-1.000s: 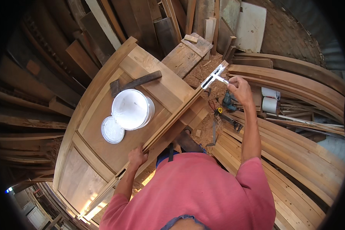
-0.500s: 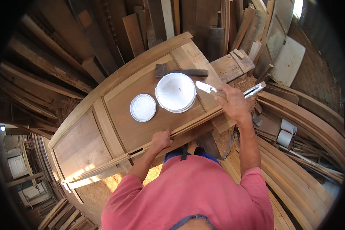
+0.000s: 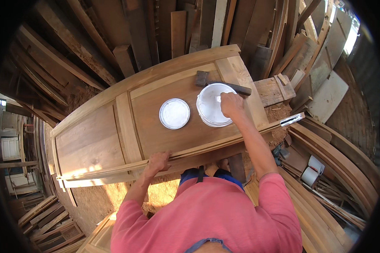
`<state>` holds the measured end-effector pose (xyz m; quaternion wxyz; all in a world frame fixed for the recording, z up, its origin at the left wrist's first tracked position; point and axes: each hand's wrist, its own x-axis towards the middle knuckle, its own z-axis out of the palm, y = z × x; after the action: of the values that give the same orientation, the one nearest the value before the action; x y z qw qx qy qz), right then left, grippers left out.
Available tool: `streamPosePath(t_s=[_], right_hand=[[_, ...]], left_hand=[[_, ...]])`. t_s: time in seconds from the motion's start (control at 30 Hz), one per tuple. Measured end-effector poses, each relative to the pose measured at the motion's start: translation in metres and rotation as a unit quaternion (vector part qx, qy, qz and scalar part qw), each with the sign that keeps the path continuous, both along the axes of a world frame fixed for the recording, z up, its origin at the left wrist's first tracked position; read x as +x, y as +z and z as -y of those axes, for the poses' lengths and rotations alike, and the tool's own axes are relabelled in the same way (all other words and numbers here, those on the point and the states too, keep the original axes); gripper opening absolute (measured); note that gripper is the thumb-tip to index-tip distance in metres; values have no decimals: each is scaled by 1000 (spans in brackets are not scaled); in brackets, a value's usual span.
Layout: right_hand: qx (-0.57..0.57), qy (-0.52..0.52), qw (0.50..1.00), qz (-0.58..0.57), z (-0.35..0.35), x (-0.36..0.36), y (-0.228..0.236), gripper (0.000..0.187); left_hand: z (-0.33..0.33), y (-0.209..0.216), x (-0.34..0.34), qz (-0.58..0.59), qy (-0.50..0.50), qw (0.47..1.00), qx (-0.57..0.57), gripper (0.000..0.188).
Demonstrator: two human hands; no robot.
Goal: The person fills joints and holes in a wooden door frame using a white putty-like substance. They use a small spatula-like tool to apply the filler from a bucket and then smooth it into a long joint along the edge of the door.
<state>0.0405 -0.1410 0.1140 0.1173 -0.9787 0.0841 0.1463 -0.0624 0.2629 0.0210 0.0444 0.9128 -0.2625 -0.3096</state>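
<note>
My right hand (image 3: 232, 104) is closed over the right side of a white bucket (image 3: 202, 114), dipping a short brush (image 3: 218, 99) whose white-coated end shows against the inside wall. The hand hides most of its handle. My left hand (image 3: 158, 163) is curled round a long thin wooden strip (image 3: 223, 145) lying along the near edge of a panelled wooden door (image 3: 156, 139). White stuff coats the strip's right end. Left of the bucket lies a round white lid (image 3: 175, 113). Behind the bucket rests a hammer (image 3: 202, 78), partly hidden by it.
Boards (image 3: 178, 33) lean in a dense row beyond the door. Long curved-looking planks (image 3: 321, 206) are stacked at my right, near a white roll (image 3: 313, 170). A small wooden bench end (image 3: 266, 90) juts out past the door. Sawdust (image 3: 114, 198) covers the floor at left.
My right hand has moved left from beyond the bucket to its opening, taking the brush inside. The view has swung, so the door and bucket appear farther right. My left hand stays on the strip.
</note>
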Motion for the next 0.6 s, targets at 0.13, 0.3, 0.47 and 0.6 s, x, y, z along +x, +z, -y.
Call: streamPosePath(t_s=[0.13, 0.3, 0.47, 0.6], right_hand=[[26, -9, 1000, 1, -6, 12, -32, 25], [118, -56, 990, 55, 1, 18, -80, 28], [308, -139, 940, 41, 16, 17, -81, 32], [347, -161, 923, 29, 23, 9, -75, 35]], left_hand=[[-22, -13, -6, 6, 49, 999, 17, 47], [-20, -17, -11, 59, 67, 996, -26, 33], [-12, -7, -7, 34, 64, 997, 0, 32], [-5, -9, -2, 19, 27, 999, 31, 38]])
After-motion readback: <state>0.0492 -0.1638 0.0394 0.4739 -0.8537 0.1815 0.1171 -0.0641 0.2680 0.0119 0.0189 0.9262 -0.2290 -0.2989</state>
